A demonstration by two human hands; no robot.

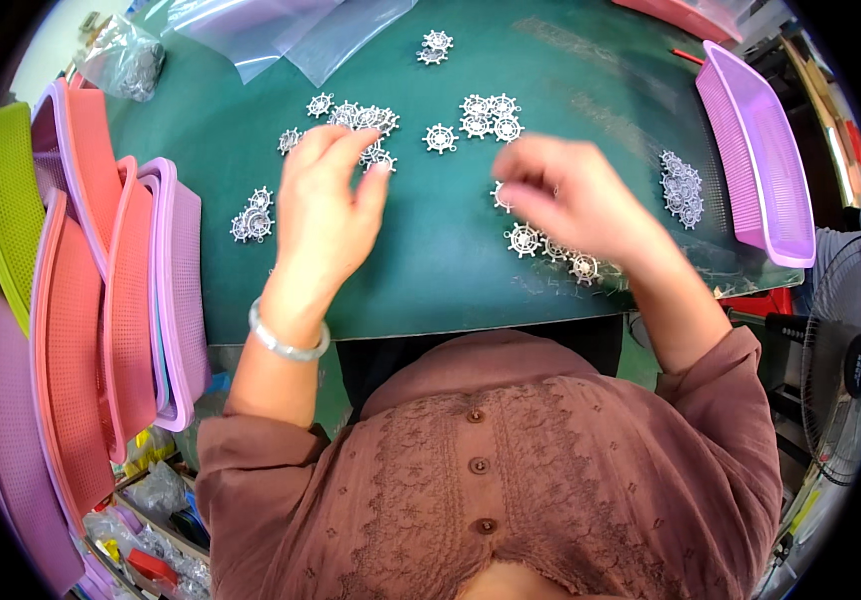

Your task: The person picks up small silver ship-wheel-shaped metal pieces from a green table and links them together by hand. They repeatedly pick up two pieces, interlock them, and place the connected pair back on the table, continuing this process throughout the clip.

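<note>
Silver ship's-wheel charms lie in small groups on a green table mat. My left hand (pixel 326 200), a pale bangle at its wrist, reaches over the far-left cluster of charms (pixel 364 117). Its thumb and fingers are apart, the tips at the cluster's near edge. My right hand (pixel 571 195) hovers over a single charm (pixel 502 196) that it partly covers. Those fingers are curled and blurred, so whether anything is between them is unclear. Just below it lies a row of charms (pixel 524 240), partly overlapped by the hand; beyond it sits another group (pixel 491 117).
Stacked purple, coral and green plastic baskets (pixel 131 300) line the left side. A purple basket (pixel 766 160) stands at the right edge, near a charm pile (pixel 682 190). Clear plastic bags (pixel 291 30) lie at the back. A fan (pixel 836 360) stands at the right.
</note>
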